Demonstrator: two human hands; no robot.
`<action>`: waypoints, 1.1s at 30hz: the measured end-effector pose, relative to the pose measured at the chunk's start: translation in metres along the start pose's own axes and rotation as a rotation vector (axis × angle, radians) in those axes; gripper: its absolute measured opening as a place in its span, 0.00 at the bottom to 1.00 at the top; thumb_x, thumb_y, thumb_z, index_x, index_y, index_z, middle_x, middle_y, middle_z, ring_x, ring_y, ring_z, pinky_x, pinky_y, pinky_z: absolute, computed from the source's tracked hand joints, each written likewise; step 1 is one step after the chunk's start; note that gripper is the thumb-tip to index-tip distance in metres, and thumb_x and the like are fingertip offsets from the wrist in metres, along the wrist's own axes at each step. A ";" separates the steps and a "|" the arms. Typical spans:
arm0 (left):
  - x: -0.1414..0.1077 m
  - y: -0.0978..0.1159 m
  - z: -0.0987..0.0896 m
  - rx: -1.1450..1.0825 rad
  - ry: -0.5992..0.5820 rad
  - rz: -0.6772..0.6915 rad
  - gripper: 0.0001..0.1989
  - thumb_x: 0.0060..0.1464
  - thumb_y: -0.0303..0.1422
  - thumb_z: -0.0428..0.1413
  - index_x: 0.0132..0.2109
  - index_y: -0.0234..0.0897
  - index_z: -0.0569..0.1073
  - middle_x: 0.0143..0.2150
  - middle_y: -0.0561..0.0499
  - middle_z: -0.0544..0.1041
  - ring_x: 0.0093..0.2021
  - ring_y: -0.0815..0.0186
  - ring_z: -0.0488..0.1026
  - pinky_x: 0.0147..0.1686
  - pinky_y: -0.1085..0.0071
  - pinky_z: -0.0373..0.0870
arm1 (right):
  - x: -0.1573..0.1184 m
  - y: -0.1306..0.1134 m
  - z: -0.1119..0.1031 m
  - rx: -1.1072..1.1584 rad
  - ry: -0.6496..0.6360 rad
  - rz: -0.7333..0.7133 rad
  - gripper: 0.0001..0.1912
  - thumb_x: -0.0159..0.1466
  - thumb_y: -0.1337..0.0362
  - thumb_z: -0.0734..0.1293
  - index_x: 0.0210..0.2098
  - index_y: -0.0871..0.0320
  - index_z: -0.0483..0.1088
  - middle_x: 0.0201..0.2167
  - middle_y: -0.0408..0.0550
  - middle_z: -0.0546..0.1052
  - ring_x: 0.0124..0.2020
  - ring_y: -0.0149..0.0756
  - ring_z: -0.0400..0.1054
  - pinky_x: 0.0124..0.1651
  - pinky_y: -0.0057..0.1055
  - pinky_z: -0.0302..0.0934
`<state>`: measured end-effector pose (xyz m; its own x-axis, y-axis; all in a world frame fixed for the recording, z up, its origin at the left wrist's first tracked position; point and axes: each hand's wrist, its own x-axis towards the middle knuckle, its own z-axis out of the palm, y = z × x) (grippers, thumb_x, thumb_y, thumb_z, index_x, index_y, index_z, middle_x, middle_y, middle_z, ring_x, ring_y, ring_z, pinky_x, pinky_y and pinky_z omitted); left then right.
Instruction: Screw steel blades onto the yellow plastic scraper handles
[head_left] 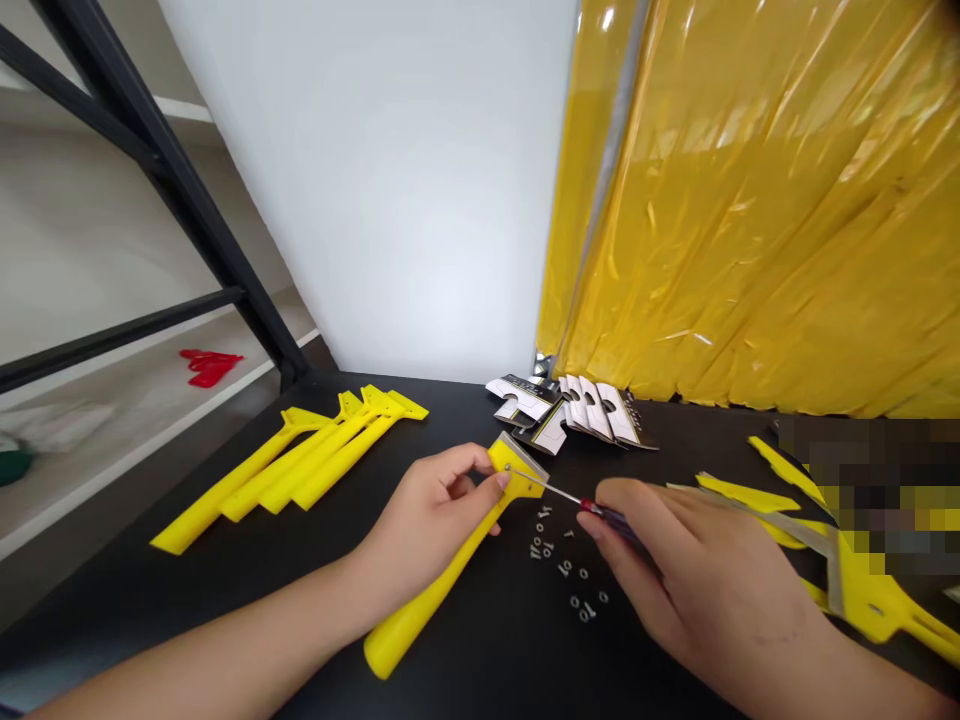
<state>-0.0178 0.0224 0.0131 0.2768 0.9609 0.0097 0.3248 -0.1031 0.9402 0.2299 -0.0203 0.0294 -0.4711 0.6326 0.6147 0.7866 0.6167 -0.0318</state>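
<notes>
My left hand is closed around the upper part of a yellow scraper. A grey blade strip runs along its wide end, which has two screw points. Its round handle slants down toward me over the black table. In my right hand a screwdriver with a thin shaft and red collar is gripped. The screwdriver's tip touches the scraper head at the upper screw point, beside my left thumb. Small screws and nuts lie loose on the table between my hands.
Several yellow scraper handles lie side by side at the left. White-and-black cards are piled at the back. More yellow parts lie at the right. Behind stand a white panel, a yellow plastic curtain and a black-framed shelf.
</notes>
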 end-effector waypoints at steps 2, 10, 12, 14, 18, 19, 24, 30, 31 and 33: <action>0.000 -0.003 0.000 -0.008 -0.007 0.012 0.13 0.64 0.44 0.59 0.38 0.40 0.76 0.25 0.54 0.78 0.27 0.64 0.76 0.29 0.72 0.66 | 0.000 -0.001 0.000 0.010 -0.008 -0.009 0.12 0.77 0.61 0.61 0.35 0.53 0.65 0.22 0.39 0.70 0.20 0.35 0.67 0.27 0.35 0.51; 0.002 -0.009 0.001 -0.064 -0.001 0.018 0.13 0.64 0.45 0.59 0.40 0.40 0.76 0.28 0.54 0.77 0.29 0.63 0.78 0.32 0.70 0.71 | -0.004 -0.001 0.003 -0.005 -0.072 0.054 0.13 0.77 0.57 0.59 0.36 0.52 0.65 0.20 0.37 0.69 0.16 0.35 0.66 0.23 0.35 0.49; 0.002 -0.008 0.001 -0.057 -0.002 0.013 0.13 0.64 0.45 0.59 0.40 0.40 0.76 0.29 0.54 0.78 0.29 0.63 0.78 0.32 0.71 0.71 | -0.004 -0.002 0.003 0.020 -0.077 0.047 0.13 0.77 0.58 0.58 0.35 0.52 0.65 0.19 0.36 0.68 0.15 0.33 0.66 0.23 0.34 0.49; 0.001 -0.008 0.001 -0.029 -0.003 0.008 0.13 0.64 0.45 0.59 0.40 0.40 0.76 0.27 0.54 0.77 0.28 0.64 0.78 0.32 0.71 0.70 | -0.005 -0.003 0.002 0.043 -0.074 0.062 0.13 0.78 0.58 0.58 0.36 0.52 0.65 0.19 0.36 0.69 0.16 0.33 0.66 0.22 0.34 0.50; 0.000 -0.007 0.003 -0.024 0.008 -0.023 0.13 0.64 0.44 0.59 0.38 0.41 0.76 0.25 0.55 0.77 0.27 0.64 0.78 0.31 0.71 0.68 | -0.006 -0.003 0.002 0.075 -0.050 0.069 0.10 0.78 0.57 0.60 0.40 0.53 0.65 0.24 0.38 0.73 0.19 0.33 0.69 0.24 0.33 0.53; -0.001 -0.007 0.004 -0.028 0.010 -0.033 0.12 0.64 0.44 0.59 0.38 0.41 0.75 0.25 0.54 0.77 0.28 0.63 0.78 0.30 0.71 0.68 | -0.006 -0.002 0.001 0.060 -0.035 0.030 0.09 0.77 0.59 0.61 0.40 0.54 0.65 0.24 0.38 0.73 0.20 0.33 0.70 0.26 0.33 0.53; -0.005 -0.001 0.008 -0.065 -0.015 -0.065 0.12 0.63 0.44 0.60 0.38 0.41 0.76 0.25 0.54 0.78 0.27 0.63 0.77 0.29 0.71 0.67 | -0.003 0.004 -0.002 -0.058 0.112 -0.120 0.06 0.74 0.62 0.67 0.49 0.57 0.69 0.30 0.43 0.77 0.28 0.37 0.71 0.34 0.36 0.57; -0.007 0.002 0.007 -0.097 0.006 -0.110 0.12 0.62 0.43 0.61 0.36 0.40 0.74 0.23 0.54 0.77 0.27 0.63 0.79 0.29 0.71 0.66 | -0.001 -0.001 -0.003 -0.066 0.085 -0.137 0.04 0.75 0.66 0.64 0.41 0.57 0.66 0.29 0.44 0.75 0.27 0.38 0.70 0.31 0.38 0.53; -0.006 0.003 0.007 -0.095 0.010 -0.112 0.12 0.62 0.43 0.61 0.36 0.40 0.74 0.24 0.54 0.77 0.27 0.62 0.79 0.30 0.71 0.67 | -0.001 -0.002 -0.003 -0.084 0.077 -0.132 0.04 0.76 0.65 0.64 0.42 0.57 0.67 0.29 0.44 0.75 0.27 0.38 0.70 0.32 0.38 0.52; -0.005 0.003 0.006 -0.090 0.022 -0.104 0.12 0.61 0.43 0.61 0.36 0.40 0.75 0.25 0.55 0.77 0.27 0.62 0.79 0.30 0.70 0.68 | -0.002 -0.003 -0.002 -0.098 0.066 -0.117 0.04 0.76 0.65 0.63 0.45 0.58 0.68 0.29 0.44 0.77 0.27 0.39 0.71 0.32 0.39 0.51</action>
<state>-0.0129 0.0159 0.0138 0.2253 0.9707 -0.0830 0.2677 0.0202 0.9633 0.2292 -0.0242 0.0297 -0.5373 0.5251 0.6600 0.7643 0.6339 0.1179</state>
